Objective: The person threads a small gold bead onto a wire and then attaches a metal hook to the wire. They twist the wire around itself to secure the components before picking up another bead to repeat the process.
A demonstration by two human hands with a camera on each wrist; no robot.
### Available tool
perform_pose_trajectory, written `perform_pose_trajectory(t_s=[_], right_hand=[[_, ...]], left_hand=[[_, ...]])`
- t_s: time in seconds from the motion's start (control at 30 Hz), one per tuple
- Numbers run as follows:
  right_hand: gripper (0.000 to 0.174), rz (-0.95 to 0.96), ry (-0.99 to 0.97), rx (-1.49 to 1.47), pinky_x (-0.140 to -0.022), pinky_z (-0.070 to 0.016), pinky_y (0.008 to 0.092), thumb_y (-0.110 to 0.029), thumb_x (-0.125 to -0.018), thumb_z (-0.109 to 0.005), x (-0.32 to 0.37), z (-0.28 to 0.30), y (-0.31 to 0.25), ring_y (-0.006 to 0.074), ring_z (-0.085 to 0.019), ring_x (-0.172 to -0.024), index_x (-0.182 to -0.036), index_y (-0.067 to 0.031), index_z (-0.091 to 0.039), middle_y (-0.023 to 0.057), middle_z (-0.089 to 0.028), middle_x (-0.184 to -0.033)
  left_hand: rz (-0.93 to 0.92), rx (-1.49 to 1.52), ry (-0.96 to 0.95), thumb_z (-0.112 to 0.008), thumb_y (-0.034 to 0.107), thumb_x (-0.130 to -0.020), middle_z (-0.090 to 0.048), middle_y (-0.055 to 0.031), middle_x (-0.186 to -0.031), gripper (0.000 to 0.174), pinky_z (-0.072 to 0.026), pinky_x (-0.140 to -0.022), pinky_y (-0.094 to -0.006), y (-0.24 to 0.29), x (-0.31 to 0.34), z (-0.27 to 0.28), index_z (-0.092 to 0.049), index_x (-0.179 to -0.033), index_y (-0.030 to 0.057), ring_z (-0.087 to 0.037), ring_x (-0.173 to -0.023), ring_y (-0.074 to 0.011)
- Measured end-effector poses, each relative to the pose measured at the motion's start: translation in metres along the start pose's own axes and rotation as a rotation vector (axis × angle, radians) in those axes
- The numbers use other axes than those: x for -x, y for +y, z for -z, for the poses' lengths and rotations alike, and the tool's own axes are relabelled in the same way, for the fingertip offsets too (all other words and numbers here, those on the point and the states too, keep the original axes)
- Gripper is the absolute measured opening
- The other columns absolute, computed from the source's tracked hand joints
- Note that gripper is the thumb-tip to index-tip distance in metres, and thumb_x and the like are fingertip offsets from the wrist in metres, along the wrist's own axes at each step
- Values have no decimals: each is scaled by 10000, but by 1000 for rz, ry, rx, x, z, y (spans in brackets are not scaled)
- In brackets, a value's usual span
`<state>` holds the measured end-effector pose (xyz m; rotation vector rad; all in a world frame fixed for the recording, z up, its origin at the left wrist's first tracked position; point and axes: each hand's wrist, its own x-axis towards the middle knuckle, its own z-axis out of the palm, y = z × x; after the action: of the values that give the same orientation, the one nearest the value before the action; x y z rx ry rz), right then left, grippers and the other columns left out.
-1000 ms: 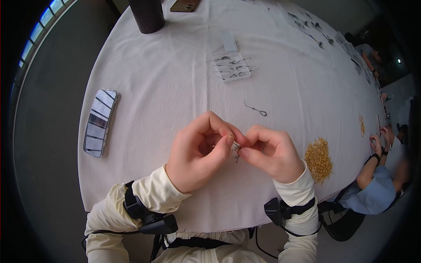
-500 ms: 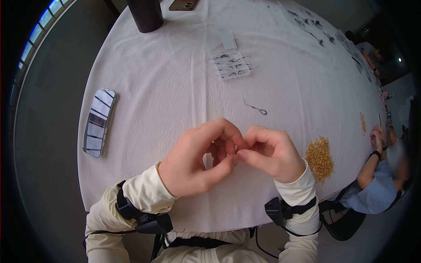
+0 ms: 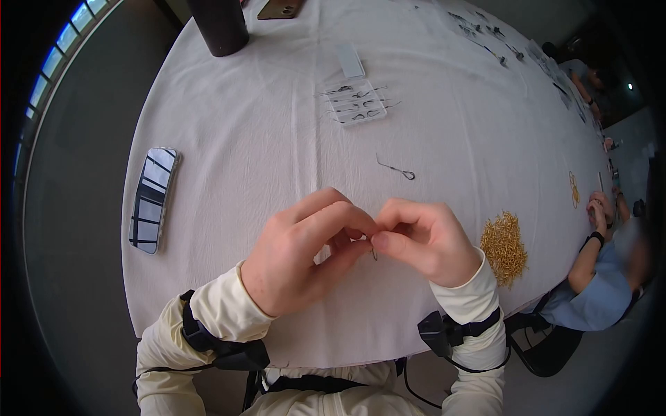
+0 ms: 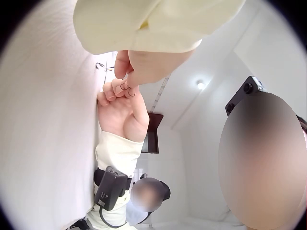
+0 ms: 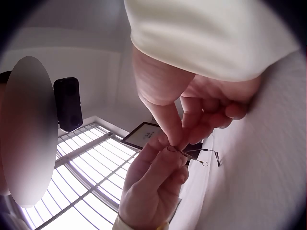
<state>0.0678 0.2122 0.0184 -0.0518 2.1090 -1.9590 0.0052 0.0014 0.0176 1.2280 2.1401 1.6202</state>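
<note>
Over the near part of the table, my left hand (image 3: 305,243) and my right hand (image 3: 427,243) meet at the fingertips. Between them they pinch a small dark fishing hook (image 5: 172,149), mostly covered by fingers. Thin curved hook wire (image 4: 125,87) shows at the fingertips in the left wrist view. In the right wrist view a thin line ending in a small gold loop (image 5: 205,164) appears beside the fingers. On the cloth beyond my hands lies a dark hook rig (image 3: 399,170) with a looped end.
A clear compartment box (image 3: 357,104) holding several dark hooks stands farther back, a pale flat piece (image 3: 349,61) behind it. Small gold-coloured metal pieces (image 3: 504,251) are heaped at right. A phone (image 3: 154,201) lies at left; a dark cup (image 3: 220,31) stands at back. Another person (image 3: 596,291) sits at right.
My left hand has drawn left and turned, its fingertips closing in against the right hand's. Less of the thin wire shows below the fingers. The right hand has hardly moved.
</note>
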Motion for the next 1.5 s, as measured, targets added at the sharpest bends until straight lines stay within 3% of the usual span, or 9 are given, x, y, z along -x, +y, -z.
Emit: perform_pose_trajectory(t_s=[0.3,0.5,0.6,0.63,0.67,0.77,0.97,1.3,1.5], right_hand=[[167,-6,-3,-114,-760,-481,233,-99,-981,-620,1,2,-3,71,-596,-844,-1004,49,-693,41,-696,-919],[163,6,5,-110,-758,-484,242,-96,-979,-615,1,1,-4,65,-588,-848,-1005,43,-696,36,-696,-933],[110,135,176,55,-737,-484,266,-70,-921,-663,1,-1,-4,89,-586,-829,-993,2,-705,33,-681,-924],[116,267,259,302,-724,-481,283,-39,-863,-697,1,-2,-7,125,-584,-816,-978,-25,-706,38,-662,-913],[165,397,341,548,-711,-478,299,-9,-806,-731,1,-3,-9,160,-582,-804,-964,-51,-707,42,-643,-903],[282,653,394,753,-687,-465,323,26,-694,-792,-3,-8,-6,232,-573,-799,-936,-84,-695,53,-609,-884],[337,765,399,822,-695,-449,362,-4,-651,-851,-7,-10,0,229,-572,-790,-931,-97,-687,27,-607,-878],[252,797,377,797,-686,-432,363,3,-688,-806,-4,-12,-2,215,-570,-740,-883,-100,-685,17,-606,-816],[196,636,386,568,-650,-477,322,48,-740,-753,-3,-15,0,198,-595,-728,-889,-60,-683,50,-642,-832]], left_hand=[[-128,-153,76,-714,-34,-833,-600,-66,-859,133,-516,-585,-300,-1,2,1,-676,-930,50,-636,-691,-197],[48,6,76,-697,-15,-843,-604,-54,-849,102,-516,-600,-283,4,1,2,-664,-921,42,-635,-709,-152],[224,225,95,-675,-17,-882,-610,-29,-854,61,-485,-617,-231,2,2,2,-633,-924,-5,-597,-693,-90],[300,329,88,-659,23,-914,-603,-13,-853,51,-472,-615,-225,2,2,3,-628,-945,-2,-581,-699,-77],[378,434,78,-642,63,-946,-596,4,-852,68,-458,-612,-219,3,3,3,-623,-966,1,-565,-706,-65],[506,637,70,-625,139,-978,-591,21,-850,119,-433,-597,-213,6,1,6,-618,-978,20,-532,-697,-51],[634,849,68,-624,180,-995,-592,36,-838,130,-420,-590,-207,-1,3,1,-628,-994,50,-507,-668,-34],[607,782,48,-628,184,-998,-599,33,-837,136,-431,-596,-209,2,5,-2,-625,-991,49,-517,-672,-38],[511,735,63,-644,146,-985,-590,26,-823,122,-428,-580,-208,5,6,-7,-613,-987,27,-520,-654,-42]])
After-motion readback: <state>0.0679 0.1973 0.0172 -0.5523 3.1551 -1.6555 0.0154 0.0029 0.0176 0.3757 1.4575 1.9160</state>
